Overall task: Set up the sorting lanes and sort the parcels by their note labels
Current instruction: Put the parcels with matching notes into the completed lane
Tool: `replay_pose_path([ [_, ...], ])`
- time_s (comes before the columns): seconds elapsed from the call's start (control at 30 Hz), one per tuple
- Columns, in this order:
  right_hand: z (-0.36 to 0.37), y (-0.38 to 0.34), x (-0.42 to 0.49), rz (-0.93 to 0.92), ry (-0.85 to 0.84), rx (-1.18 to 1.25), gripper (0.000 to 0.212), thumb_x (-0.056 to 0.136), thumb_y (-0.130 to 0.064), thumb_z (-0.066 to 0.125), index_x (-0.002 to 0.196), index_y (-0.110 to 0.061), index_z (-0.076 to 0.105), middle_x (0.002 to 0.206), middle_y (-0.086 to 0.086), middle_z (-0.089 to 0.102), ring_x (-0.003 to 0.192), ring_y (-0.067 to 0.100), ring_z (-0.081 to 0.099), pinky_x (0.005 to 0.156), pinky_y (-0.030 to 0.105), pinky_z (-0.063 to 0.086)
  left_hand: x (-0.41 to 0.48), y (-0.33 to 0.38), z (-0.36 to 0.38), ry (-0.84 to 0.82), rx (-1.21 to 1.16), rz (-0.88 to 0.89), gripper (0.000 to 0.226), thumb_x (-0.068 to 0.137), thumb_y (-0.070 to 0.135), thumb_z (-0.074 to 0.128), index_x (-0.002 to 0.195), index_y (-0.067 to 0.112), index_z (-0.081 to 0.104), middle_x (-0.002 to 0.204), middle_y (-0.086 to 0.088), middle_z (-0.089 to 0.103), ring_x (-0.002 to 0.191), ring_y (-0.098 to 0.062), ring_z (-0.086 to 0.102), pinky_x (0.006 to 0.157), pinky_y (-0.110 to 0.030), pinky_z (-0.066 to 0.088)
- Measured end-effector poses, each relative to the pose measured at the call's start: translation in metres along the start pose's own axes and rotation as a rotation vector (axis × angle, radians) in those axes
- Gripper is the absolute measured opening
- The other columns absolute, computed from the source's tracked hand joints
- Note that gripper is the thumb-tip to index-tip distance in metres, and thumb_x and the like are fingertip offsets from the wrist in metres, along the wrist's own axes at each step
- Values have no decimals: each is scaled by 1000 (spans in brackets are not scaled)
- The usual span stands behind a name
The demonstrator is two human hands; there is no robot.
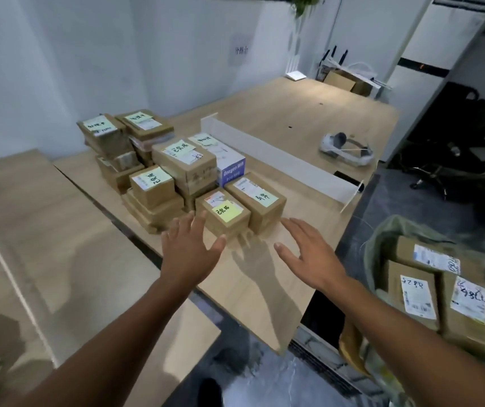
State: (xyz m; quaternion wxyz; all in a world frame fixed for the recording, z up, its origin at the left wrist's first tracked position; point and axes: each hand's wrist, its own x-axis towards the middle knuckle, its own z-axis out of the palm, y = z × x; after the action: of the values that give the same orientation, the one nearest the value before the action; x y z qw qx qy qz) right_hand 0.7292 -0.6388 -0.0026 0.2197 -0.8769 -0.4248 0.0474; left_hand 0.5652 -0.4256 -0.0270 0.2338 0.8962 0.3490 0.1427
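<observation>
Several brown cardboard parcels with yellow-green note labels are stacked on the wooden table (264,277). The nearest parcel (223,215) carries a yellow note; a longer parcel (255,201) lies touching it on the right. A blue and white box (229,167) stands behind them. A long white divider board (279,160) stands on edge across the table, right of the stacks. My left hand (189,248) hovers open just in front of the nearest parcel, fingers spread. My right hand (308,251) hovers open to its right, holding nothing.
A white headset (344,146) lies beyond the divider. A sack (382,248) with more labelled parcels (417,295) stands at the right, below the table edge. A second wooden table (44,230) adjoins on the left. An office chair (464,160) is at the far right.
</observation>
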Motion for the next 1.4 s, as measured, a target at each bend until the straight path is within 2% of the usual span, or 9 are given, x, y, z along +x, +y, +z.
replay_pose_path([
  [0.1, 19, 27, 49, -26, -67, 29, 64, 100, -52, 51, 157, -28, 34, 161, -2, 34, 150, 17, 26, 120, 31, 24, 41, -1, 38, 12, -21, -60, 77, 92, 70, 47, 157, 32, 28, 167, -3, 26, 155, -32, 16, 122, -57, 16],
  [0.3, 60, 50, 142, -66, -220, 167, 59, 99, -45, 56, 152, -30, 37, 154, -5, 42, 140, 11, 36, 105, 20, 29, 100, -6, 96, -49, -42, -226, 78, 93, 70, 47, 158, 31, 28, 167, -2, 26, 153, -30, 20, 122, -57, 22],
  [0.43, 102, 53, 198, -34, -361, 251, 66, 101, -47, 54, 158, -27, 28, 161, -3, 33, 145, 15, 34, 117, 36, 34, 132, -11, 127, -57, -57, -373, 80, 94, 68, 48, 160, 27, 27, 167, -4, 25, 153, -30, 20, 122, -55, 21],
  [0.6, 150, 64, 254, -88, -379, 214, 61, 102, -41, 50, 157, -23, 28, 150, 5, 41, 136, 21, 41, 109, 43, 42, 169, -14, 168, -10, -156, -543, 82, 95, 62, 53, 160, 22, 25, 167, -6, 25, 153, -27, 21, 122, -50, 25],
  [0.87, 180, 93, 298, -79, -502, 232, 61, 100, -40, 50, 155, -30, 25, 138, 10, 46, 122, 29, 53, 101, 46, 48, 195, 10, 208, 88, -477, -663, 73, 93, 33, 68, 154, 27, 28, 147, 0, 51, 132, -20, 51, 105, -45, 49],
  [1.03, 179, 96, 291, -150, -529, 277, 70, 99, -40, 55, 158, -31, 19, 141, 8, 47, 126, 24, 51, 104, 43, 47, 173, 16, 203, 139, -503, -710, 67, 100, 29, 57, 159, 28, 23, 147, 3, 54, 127, -16, 56, 105, -43, 49],
  [1.2, 169, 70, 252, -242, -555, 330, 76, 94, -41, 61, 159, -30, 21, 129, 8, 47, 122, 26, 49, 100, 40, 46, 111, 20, 174, 223, -407, -767, 67, 101, 38, 54, 159, 35, 22, 150, 10, 47, 122, -6, 52, 97, -25, 42],
  [1.33, 163, 20, 216, -395, -576, 363, 78, 94, -45, 61, 158, -32, 19, 126, 3, 45, 123, 25, 47, 101, 42, 46, 49, 17, 129, 372, -367, -769, 67, 94, 56, 51, 155, 45, 24, 141, 31, 42, 115, 18, 45, 93, -15, 40],
  [1.4, 158, -13, 196, -458, -555, 412, 79, 92, -45, 62, 158, -33, 20, 121, -2, 41, 122, 24, 45, 100, 37, 43, 18, 13, 103, 466, -340, -797, 70, 93, 58, 53, 155, 42, 26, 145, 28, 42, 115, 21, 42, 95, -15, 41],
])
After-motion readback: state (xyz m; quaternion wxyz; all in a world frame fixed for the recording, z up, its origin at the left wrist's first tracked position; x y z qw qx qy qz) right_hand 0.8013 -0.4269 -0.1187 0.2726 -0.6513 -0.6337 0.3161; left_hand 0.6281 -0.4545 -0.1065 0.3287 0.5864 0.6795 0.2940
